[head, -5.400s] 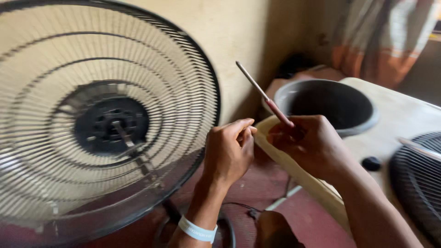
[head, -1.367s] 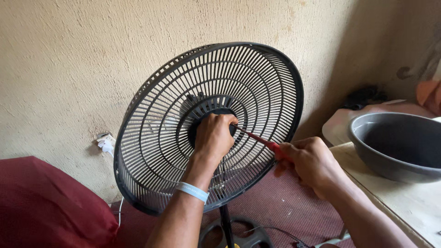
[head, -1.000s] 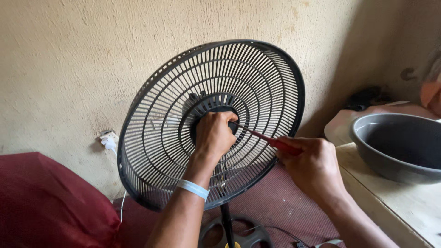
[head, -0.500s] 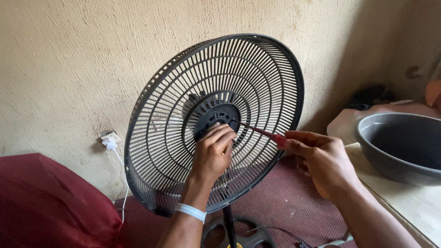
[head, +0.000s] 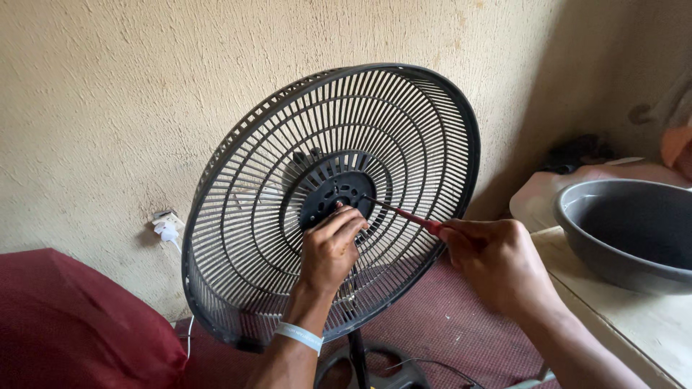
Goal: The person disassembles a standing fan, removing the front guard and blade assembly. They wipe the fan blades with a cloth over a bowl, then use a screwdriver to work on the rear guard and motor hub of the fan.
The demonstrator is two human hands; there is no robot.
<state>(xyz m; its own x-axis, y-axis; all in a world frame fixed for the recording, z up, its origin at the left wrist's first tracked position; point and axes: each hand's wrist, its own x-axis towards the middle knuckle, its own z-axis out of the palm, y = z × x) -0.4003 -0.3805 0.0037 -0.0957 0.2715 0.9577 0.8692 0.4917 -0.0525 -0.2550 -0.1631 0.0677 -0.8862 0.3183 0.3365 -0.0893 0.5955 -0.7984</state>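
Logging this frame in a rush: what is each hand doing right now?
Left hand: fingertips pinched at the fan grille hub; contents cannot be told.
Right hand: closed on the red screwdriver.

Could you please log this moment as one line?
left hand: on fan grille hub | right hand: grips screwdriver, tip at hub | basin: on table

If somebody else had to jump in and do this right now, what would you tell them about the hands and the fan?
Left hand: fingertips pressed on the black hub at the middle of the fan grille, holding nothing.
Right hand: gripping a red-handled screwdriver, tip poking through the grille at the hub.
Fan: standing on its pole by the wall; grille mounted, no blade visible.
Nearby: grey basin on the table to the right, red cushion to the left.
Done: screwdriver tip is at the hub. Left: I cannot tell whether the screw is tight or loose.
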